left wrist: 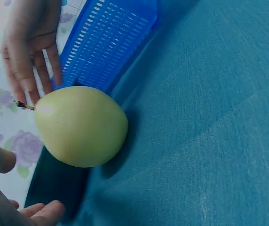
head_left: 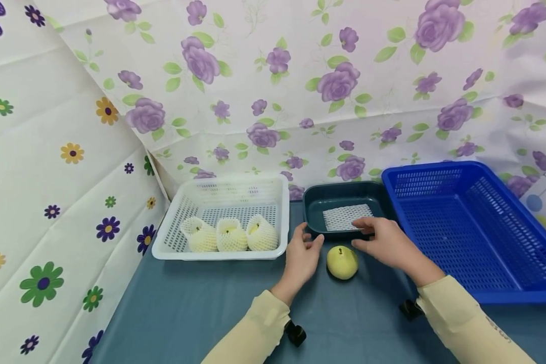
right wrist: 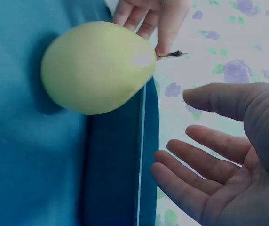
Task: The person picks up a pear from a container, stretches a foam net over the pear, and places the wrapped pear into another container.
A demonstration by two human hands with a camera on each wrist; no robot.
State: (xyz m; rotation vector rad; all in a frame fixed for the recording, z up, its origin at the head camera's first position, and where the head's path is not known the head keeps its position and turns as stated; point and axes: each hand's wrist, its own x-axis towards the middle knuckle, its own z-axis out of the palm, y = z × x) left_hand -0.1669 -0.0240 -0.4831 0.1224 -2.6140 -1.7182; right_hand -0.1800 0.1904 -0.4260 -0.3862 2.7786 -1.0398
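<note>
A yellow-green pear stands upright on the table with its stem up, between my two hands. To its left is my left hand, fingers loosely bent and apart from the fruit. My right hand hovers at its upper right, thumb and fingers spread, holding nothing. Behind the pear sits a dark green tray with a flat white foam net lying in it; the right fingertips overlap the tray's front rim in the head view. Both wrist views show the bare pear with a gap to each hand.
At the left, a white basket holds three pears in foam nets. A large blue basket stands at the right, against the green tray. Flower-print sheeting hangs behind, and a blue-green cloth covers the table.
</note>
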